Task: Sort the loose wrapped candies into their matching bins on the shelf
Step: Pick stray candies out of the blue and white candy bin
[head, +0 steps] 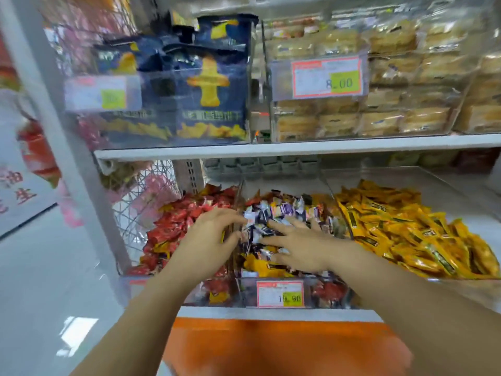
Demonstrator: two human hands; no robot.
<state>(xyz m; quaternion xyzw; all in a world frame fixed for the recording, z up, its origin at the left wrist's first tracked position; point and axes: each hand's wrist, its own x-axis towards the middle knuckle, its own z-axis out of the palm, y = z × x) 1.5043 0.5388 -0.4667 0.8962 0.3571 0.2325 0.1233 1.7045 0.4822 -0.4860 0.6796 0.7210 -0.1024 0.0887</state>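
**HAND AND ARM POSITION**

The bare left forearm (141, 308) and bare right forearm (406, 299) are reaching forward and converging. The bare left hand (214, 240) is arching palm-down, its fingers (227, 216) curving above the thumb; any pinch cannot be confirmed. The bare right hand (303, 248) is lying flat, palm-down, with its fingers spreading.

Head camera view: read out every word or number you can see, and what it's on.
"8.00": upper right price tag on the pastry bin.
".90", leading digits unclear: lower price tag on the middle candy bin.
"油" and "生": white sign, partly cut off.
Blue snack bags and upper left tag: too blurred.
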